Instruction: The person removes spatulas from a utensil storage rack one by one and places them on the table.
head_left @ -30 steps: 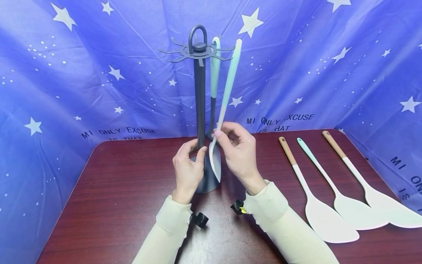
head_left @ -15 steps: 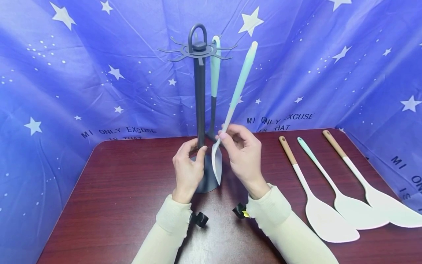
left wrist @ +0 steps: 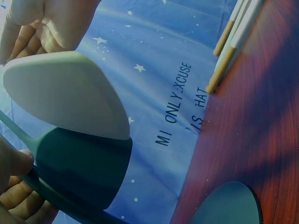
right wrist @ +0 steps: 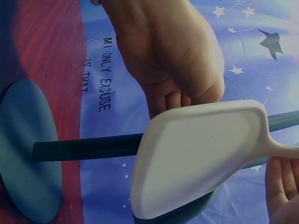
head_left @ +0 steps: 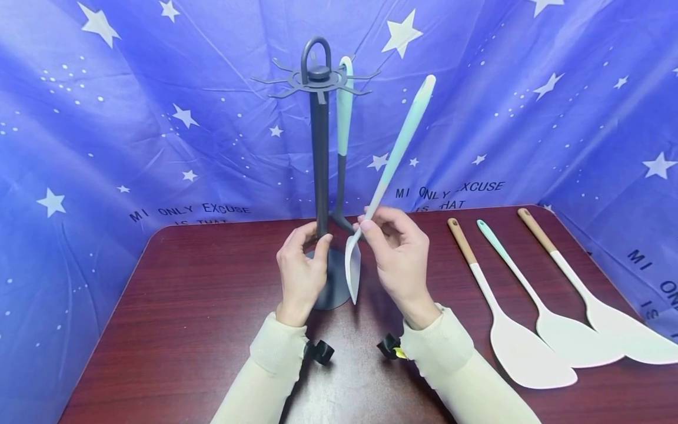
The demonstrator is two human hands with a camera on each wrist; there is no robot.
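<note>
My left hand grips the lower pole of a dark grey utensil stand, whose hooks fan out at the top. Just right of the pole, my right hand pinches a white spatula with a mint handle low on its neck. That spatula tilts right, handle end up and apart from the hooks, blade down before the base. From a rear hook hangs a dark spatula with a mint handle. In the left wrist view its dark blade lies partly behind the white blade.
To the right on the dark red table lie a wooden-handled white spatula, a mint-handled white spatula and another wooden-handled white spatula. A blue star-printed curtain surrounds the table's back and sides.
My right hand has moved a little right and nearer. The white spatula's handle end has swung right, away from the hooks, and leans more. My left hand stays on the pole.
</note>
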